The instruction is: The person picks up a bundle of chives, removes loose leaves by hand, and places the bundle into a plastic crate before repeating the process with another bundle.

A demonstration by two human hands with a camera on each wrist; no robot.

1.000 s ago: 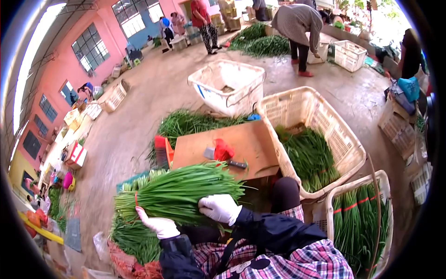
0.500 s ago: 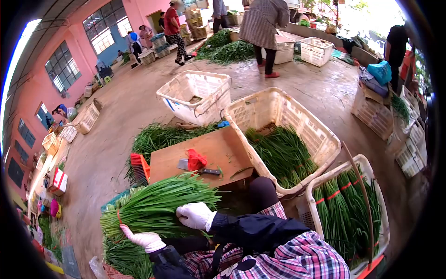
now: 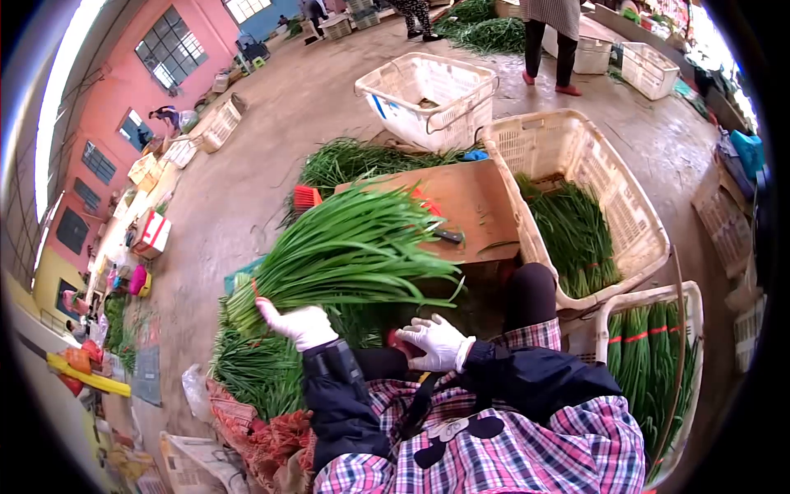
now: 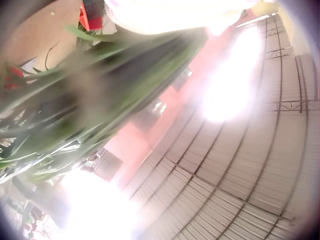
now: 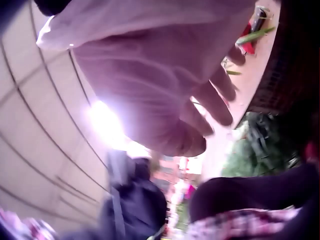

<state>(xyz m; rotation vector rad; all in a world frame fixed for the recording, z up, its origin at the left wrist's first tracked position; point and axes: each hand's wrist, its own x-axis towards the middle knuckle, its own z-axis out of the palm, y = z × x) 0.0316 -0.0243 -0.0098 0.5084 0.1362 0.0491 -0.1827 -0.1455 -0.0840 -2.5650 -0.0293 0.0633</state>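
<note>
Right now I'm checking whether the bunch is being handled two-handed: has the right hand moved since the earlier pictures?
Yes: judged against the brown board in the head view, the right hand has drawn back, toward the person's plaid clothing.

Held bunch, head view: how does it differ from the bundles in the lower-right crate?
The bunch is held by the left hand, while the bundles lie in the crate with no hand on them. The bunch's leaf tips fan out loosely; the bundles' leaves lie straighter, packed side by side. The bunch looks wider than any one of the bundles. Both are long green leaves, with red banding visible.
</note>
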